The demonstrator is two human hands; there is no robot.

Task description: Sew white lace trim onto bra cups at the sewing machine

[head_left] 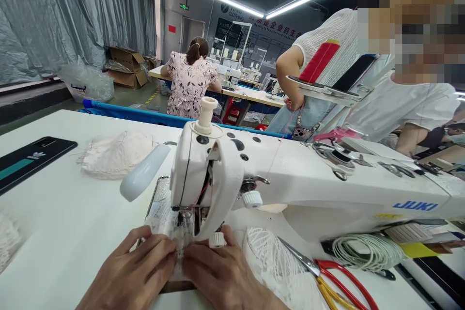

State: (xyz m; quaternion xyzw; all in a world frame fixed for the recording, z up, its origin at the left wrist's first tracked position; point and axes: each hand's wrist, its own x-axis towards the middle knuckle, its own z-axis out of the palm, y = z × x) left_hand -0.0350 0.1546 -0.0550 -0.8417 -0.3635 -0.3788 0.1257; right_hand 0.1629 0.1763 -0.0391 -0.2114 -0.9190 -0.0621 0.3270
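A white JUKI sewing machine (308,174) stands in front of me, its needle area partly covered by the white head. A piece of thin white lace fabric (165,218) lies on the plate under the presser foot. My left hand (136,269) holds the fabric just left of the needle, fingers bent and close together. On the other side, my right hand (221,271) grips the fabric near the foot, with its fingertips partly hidden. Beside the right hand a white lace strip (276,256) rests under scissors (347,281) with red and yellow handles.
Left of the machine are a black phone box (36,157), a crumpled cream fabric bundle (119,152) and a pale rounded handle (145,172). A coil of pale cord (366,252) lies at right. Red thread (319,60) stands behind. Other people sit or stand beyond.
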